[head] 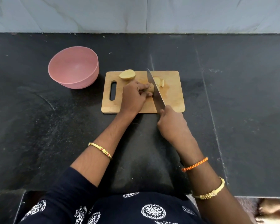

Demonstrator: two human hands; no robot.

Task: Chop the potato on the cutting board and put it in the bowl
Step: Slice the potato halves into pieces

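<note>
Steel knife [155, 89] held by its handle in the right hand [173, 125], blade at the potato piece [151, 89] that the left hand [133, 96] pinches on the wooden cutting board [171, 101]. Cut slices [159, 82] lie just right of the blade, a potato half [127, 74] sits at the board's far edge, and the pink bowl [73, 67] stands left of it on the black counter [39, 118].

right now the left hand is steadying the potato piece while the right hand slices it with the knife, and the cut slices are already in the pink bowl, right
Not quite: the pink bowl holds nothing. The head view shows the cut slices on the cutting board, right of the knife. The rest holds: the left hand steadies the potato piece and the right hand slices with the knife.
</note>
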